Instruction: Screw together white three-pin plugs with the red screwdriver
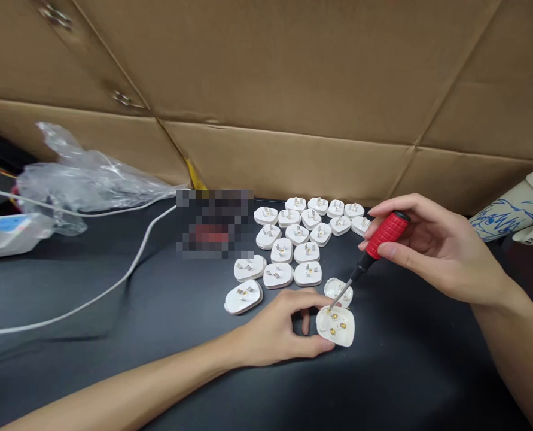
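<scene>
My left hand [284, 329] grips the left edge of an opened white plug housing [344, 335], which lies on the dark tabletop with brass terminals showing inside. In my right hand [436, 251] is a screwdriver [387, 234] with a red and black handle. It tilts down to the left, and its tip meets the housing near a small brass screw at the upper left. Just behind lies another open white plug piece [344, 296], partly covered by the screwdriver shaft. Several white plugs [278, 275] with their metal pins facing up are grouped beyond my left hand.
Brown cardboard [293, 78] stands as a wall behind the table. At left are a clear plastic bag [96, 179], a white cable [136, 257] and a white device [10, 233]. A patterned coffee cup [512, 206] is at right. One patch near the back is pixelated.
</scene>
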Tool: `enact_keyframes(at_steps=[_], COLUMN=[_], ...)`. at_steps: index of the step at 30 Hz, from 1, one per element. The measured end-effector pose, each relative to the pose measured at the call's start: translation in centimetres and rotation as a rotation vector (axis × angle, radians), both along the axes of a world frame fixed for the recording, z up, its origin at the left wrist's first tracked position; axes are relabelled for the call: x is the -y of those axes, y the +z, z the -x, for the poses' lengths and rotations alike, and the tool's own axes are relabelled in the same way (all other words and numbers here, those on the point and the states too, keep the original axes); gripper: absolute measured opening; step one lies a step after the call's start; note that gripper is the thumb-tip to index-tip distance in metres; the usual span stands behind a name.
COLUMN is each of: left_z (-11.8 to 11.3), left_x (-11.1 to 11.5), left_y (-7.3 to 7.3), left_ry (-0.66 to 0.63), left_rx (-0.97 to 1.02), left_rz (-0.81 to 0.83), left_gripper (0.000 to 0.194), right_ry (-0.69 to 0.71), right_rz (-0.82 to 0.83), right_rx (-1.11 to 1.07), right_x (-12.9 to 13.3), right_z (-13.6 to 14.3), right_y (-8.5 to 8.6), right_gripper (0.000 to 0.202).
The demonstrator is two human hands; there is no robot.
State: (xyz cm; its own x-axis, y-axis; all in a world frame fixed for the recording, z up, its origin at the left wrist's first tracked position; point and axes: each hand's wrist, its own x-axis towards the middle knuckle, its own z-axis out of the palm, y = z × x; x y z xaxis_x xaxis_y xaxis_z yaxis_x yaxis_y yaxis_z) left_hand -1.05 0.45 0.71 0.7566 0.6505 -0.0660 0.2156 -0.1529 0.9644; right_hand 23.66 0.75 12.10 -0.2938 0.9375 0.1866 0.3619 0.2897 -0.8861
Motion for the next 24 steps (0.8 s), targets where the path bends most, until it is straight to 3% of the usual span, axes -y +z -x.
enact_keyframes(at_steps=[10,16,21,24], left_z=[0.0,0.0,0.0,0.0], left_x=[0.0,-0.1,0.0,0.0], left_y=[0.3,0.3,0.3,0.4], left_ry=[-0.023,-0.015,0.007,-0.003], left_rx=[-0.012,-0.025,-0.022,-0.029], left_rz=[0.014,0.000,-0.009,-0.030], left_gripper=[0.031,0.034,0.039,0.037], right_ry=[0.025,0.019,0.156,0.141], right_rz=[-0.066,-0.290,-0.347,-0.405], right_rx=[0.054,0.314,0.439,0.488], right_x=[0.6,1.4,2.1,2.4], right_z=[0.3,0.7,1.2,1.5], right_y=[0.2,0.5,1.3,1.4], right_gripper=[0.032,0.030,0.040,0.029])
